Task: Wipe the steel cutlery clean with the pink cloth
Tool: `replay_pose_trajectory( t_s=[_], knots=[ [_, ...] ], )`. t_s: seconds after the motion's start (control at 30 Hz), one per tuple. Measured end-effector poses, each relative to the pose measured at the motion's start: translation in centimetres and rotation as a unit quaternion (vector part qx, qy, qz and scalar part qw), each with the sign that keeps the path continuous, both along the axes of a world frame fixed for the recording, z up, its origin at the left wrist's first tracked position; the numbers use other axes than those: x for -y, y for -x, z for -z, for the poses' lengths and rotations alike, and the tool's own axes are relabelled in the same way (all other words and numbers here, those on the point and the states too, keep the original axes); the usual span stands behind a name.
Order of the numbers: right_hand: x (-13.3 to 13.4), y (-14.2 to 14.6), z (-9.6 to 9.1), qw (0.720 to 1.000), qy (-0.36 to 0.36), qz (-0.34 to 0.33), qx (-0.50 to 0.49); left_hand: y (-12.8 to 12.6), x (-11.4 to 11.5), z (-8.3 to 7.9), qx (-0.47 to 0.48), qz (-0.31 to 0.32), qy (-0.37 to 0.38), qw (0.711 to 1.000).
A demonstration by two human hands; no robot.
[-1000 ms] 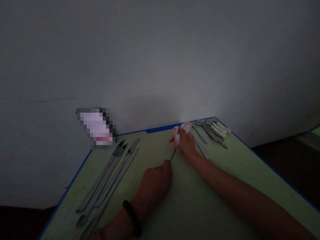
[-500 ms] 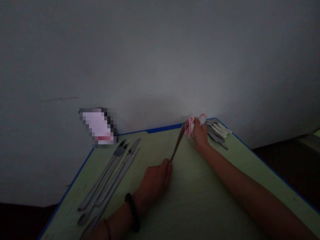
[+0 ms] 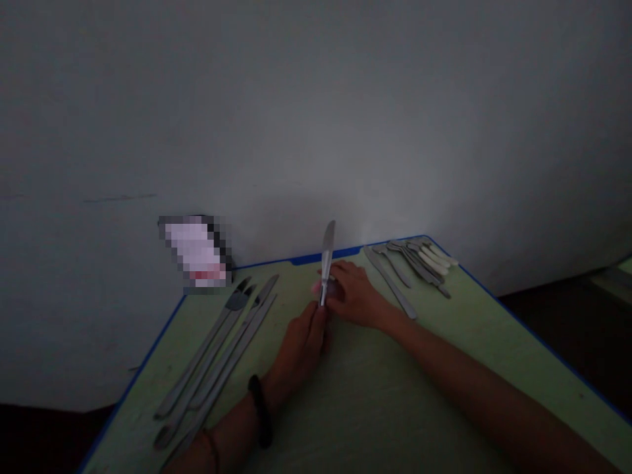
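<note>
Lower left of frame: cutlery (image 3: 224, 357), side by side. Centre: left hand (image 3: 303, 336) closed, pink cloth (image 3: 315, 288) just beyond, knife (image 3: 326, 263) blade-up in that grip; likely light, stiff, slick, best held by handle. Right hand (image 3: 358, 293) curled over cloth, pinch on knife unclear. Upper right: second cutlery group (image 3: 419, 266)

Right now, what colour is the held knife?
The knife is silver-grey, seen best in the head view.
</note>
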State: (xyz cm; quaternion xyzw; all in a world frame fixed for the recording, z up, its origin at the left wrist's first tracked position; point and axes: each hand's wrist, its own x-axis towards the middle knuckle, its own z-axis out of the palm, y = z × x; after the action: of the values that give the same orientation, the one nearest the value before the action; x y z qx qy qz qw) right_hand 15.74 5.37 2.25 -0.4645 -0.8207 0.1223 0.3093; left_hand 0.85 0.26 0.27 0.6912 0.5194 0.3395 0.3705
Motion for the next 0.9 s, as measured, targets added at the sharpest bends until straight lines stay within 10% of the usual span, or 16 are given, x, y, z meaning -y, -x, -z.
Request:
replay_pose_trajectory(
  t_s=[0.4,0.63,0.9],
  knots=[
    [0.5,1.7,1.0,0.942,0.161,-0.005,-0.295,0.1,-0.5,-0.1,-0.047,-0.009,-0.036,0.998],
    [-0.9,-0.3,-2.0,0.882,0.145,0.018,-0.449,0.4,0.1,-0.7,-0.156,0.038,-0.126,0.979],
    [-3.2,-4.8,-0.4,0.981,0.043,0.176,-0.066,0.3,0.0,-0.3,-0.271,0.053,-0.336,0.9]
  ],
)
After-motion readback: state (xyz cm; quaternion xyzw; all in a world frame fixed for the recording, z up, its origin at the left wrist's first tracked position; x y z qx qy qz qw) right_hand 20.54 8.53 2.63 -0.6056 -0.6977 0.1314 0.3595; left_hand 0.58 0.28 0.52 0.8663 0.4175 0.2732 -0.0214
